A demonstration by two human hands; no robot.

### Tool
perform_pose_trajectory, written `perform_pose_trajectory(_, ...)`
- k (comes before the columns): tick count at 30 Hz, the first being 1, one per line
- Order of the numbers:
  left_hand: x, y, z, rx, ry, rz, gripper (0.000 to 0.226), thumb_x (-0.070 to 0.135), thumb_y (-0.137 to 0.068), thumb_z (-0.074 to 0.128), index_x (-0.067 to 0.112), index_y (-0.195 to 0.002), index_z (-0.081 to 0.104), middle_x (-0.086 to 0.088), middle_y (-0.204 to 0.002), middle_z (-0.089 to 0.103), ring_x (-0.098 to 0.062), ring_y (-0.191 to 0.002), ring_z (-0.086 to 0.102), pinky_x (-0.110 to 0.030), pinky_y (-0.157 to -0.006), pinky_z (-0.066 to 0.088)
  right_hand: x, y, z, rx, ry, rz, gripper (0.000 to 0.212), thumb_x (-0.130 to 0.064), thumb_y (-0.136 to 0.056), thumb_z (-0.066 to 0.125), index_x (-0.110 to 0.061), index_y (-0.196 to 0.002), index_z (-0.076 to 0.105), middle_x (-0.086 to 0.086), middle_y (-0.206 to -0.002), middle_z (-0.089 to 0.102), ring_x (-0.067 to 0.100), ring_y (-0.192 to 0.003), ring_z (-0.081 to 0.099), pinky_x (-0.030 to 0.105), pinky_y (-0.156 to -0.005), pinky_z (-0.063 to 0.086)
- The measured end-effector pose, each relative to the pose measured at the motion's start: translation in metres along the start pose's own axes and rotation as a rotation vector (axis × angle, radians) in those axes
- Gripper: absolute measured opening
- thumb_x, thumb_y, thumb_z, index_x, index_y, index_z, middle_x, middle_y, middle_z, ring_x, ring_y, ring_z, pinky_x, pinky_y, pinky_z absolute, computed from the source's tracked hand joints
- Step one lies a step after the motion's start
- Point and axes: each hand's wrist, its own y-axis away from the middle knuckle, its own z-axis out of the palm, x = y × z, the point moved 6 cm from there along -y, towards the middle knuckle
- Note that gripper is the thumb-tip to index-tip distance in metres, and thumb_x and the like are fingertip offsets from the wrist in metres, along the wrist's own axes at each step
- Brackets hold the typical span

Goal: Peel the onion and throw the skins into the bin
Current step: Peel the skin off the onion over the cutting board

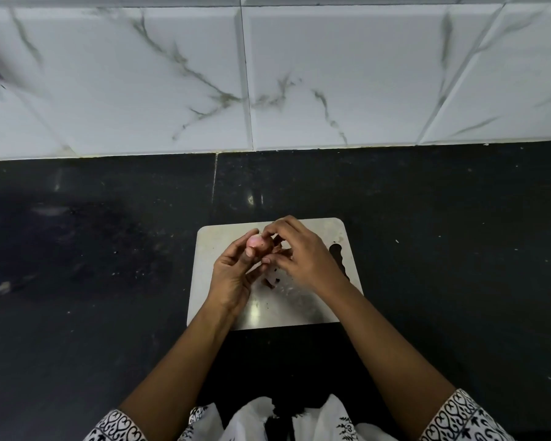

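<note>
Center frame, both hands over a steel board (303, 308) on a black counter (77, 249). Left hand (233, 275) is palm up, fingers curled, gripping a small pink onion (256, 241) between thumb and fingertips. The onion is held just above the board's upper-middle part. Right hand (303, 254) is knuckles up, fingers bent, tips pinching the onion's right side; can't tell if they hold loose skin. Dark skin bits (270, 282) lie on the board below the hands. Handle slot at the board's right edge. White marbled tiles (331, 74) fill the top half. White bag (252, 418) at bottom center, between patterned sleeves (458, 415).
</note>
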Motion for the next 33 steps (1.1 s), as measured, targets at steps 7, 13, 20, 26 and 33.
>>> perform_pose_trajectory(7, 0.0038, -0.0036, -0.0051, -0.027, -0.013, -0.007, 0.069, 0.043, -0.042, 0.092, 0.019, -0.103, 0.072, -0.004, -0.097, 0.074, -0.016, -0.085, 0.072, -0.023, -0.065, 0.056, -0.0022, 0.0006, -0.0022, 0.018, -0.033, -0.008, 0.033, -0.014, -0.076, 0.074, -0.016, -0.104, 0.056, -0.005, -0.108, 0.054, 0.009, -0.091, 0.06, 0.018, -0.075, 0.053)
perform_pose_trajectory(13, 0.0025, -0.0042, -0.0042, -0.035, 0.035, -0.022, 0.065, 0.043, -0.041, 0.093, 0.018, -0.099, 0.074, -0.005, -0.098, 0.074, -0.015, -0.083, 0.072, -0.022, -0.065, 0.057, -0.0017, 0.0039, -0.0017, 0.098, -0.01, -0.063, 0.019, -0.014, -0.078, 0.071, -0.014, -0.092, 0.058, 0.0, -0.11, 0.057, 0.013, -0.096, 0.06, 0.033, -0.075, 0.056)
perform_pose_trajectory(20, 0.0023, -0.0055, -0.0022, -0.042, 0.032, -0.035, 0.071, 0.041, -0.045, 0.092, 0.014, -0.106, 0.07, -0.007, -0.099, 0.074, -0.018, -0.085, 0.072, -0.023, -0.065, 0.056, 0.0007, 0.0016, -0.0049, 0.056, -0.011, -0.026, 0.033, -0.016, -0.078, 0.072, -0.02, -0.107, 0.055, -0.006, -0.11, 0.054, 0.008, -0.092, 0.059, 0.016, -0.074, 0.051)
perform_pose_trajectory(26, 0.0027, -0.0076, -0.0007, -0.045, 0.046, -0.035, 0.065, 0.042, -0.041, 0.093, 0.018, -0.099, 0.074, -0.006, -0.097, 0.074, -0.015, -0.081, 0.072, -0.021, -0.064, 0.056, 0.0004, 0.001, -0.0057, 0.093, -0.006, -0.052, 0.03, -0.015, -0.078, 0.071, -0.018, -0.104, 0.055, -0.005, -0.11, 0.054, 0.007, -0.09, 0.059, 0.019, -0.073, 0.053)
perform_pose_trajectory(33, 0.002, -0.0066, 0.0025, -0.061, 0.084, -0.053, 0.063, 0.041, -0.041, 0.093, 0.016, -0.097, 0.076, -0.007, -0.097, 0.074, -0.015, -0.08, 0.072, -0.02, -0.064, 0.056, 0.003, 0.006, -0.0046, 0.179, -0.011, -0.094, 0.012, -0.013, -0.079, 0.071, -0.011, -0.084, 0.061, -0.001, -0.108, 0.059, 0.007, -0.093, 0.058, 0.024, -0.071, 0.056)
